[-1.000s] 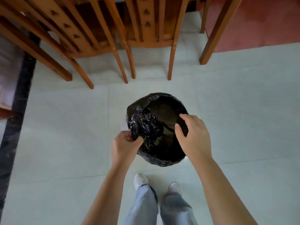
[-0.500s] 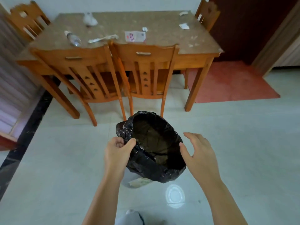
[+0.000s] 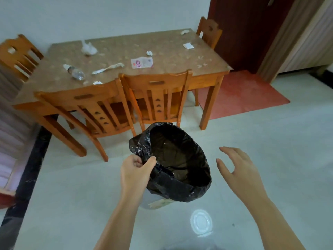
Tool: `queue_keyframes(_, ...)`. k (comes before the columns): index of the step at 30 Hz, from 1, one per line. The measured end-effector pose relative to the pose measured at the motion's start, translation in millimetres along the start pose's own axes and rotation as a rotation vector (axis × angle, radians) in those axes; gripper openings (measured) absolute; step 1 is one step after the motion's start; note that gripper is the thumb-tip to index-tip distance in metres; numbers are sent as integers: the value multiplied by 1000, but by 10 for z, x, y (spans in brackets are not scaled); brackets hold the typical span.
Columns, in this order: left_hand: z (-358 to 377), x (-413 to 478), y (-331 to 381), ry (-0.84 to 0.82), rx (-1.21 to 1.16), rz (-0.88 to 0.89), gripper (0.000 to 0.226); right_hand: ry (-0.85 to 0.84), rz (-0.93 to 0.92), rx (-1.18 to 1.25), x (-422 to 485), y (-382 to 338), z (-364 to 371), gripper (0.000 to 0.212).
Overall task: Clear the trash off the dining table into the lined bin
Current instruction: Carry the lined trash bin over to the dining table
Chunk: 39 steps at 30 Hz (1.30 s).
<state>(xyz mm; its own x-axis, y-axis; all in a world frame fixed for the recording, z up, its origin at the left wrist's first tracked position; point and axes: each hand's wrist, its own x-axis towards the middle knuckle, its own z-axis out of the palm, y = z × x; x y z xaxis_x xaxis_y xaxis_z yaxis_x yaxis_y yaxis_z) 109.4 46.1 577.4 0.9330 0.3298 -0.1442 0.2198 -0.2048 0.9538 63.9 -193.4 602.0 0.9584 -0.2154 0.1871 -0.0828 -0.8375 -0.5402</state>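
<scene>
A bin lined with a black bag (image 3: 178, 163) stands on the floor in front of me. My left hand (image 3: 136, 171) pinches the bag's rim on the bin's left side. My right hand (image 3: 237, 166) hovers open to the right of the bin, apart from it. Beyond two chairs, the dining table (image 3: 180, 56) carries trash: a plastic bottle (image 3: 74, 72), a crumpled tissue (image 3: 88, 48), a long twisted wrapper (image 3: 108, 68), a pink-printed packet (image 3: 142, 62), a small foil scrap (image 3: 149, 53) and white paper pieces (image 3: 188, 45).
Two wooden chairs (image 3: 156, 98) are pushed in on the table's near side, between the bin and the tabletop. More chairs stand at the left end (image 3: 18, 55) and the far right corner (image 3: 209, 31). A red mat (image 3: 243, 92) lies right of the table.
My view has lifted from the floor to the table. My right hand has left the bin's rim and drawn off to the right, fingers spread. My left hand keeps hold of the bag.
</scene>
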Motion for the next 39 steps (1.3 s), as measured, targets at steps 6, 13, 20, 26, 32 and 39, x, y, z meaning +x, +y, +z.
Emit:
queue_keyframes(6, 586, 99, 118, -110, 113, 59, 38, 73, 107, -28, 133, 293, -81, 30)
queue_keyframes(13, 1744, 264, 510, -269, 182, 173, 36, 208, 226, -11, 624, 1021, -345, 29)
queue_keyframes(20, 3406, 580, 994, -391, 196, 226, 37, 225, 296, -23, 1512, 2198, -931, 30)
queue_keyframes(26, 4626, 838, 1421, -513, 127, 270, 35, 244, 312, -80, 2340, 2914, -1404, 28)
queue_keyframes(32, 5582, 1446, 1686, -548, 48, 201, 33, 236, 343, -72, 3304, 3457, -1474, 28)
queue_keyframes(39, 6914, 2507, 2061, -598, 56, 162, 41, 233, 386, -109, 4825, 3996, -1547, 29)
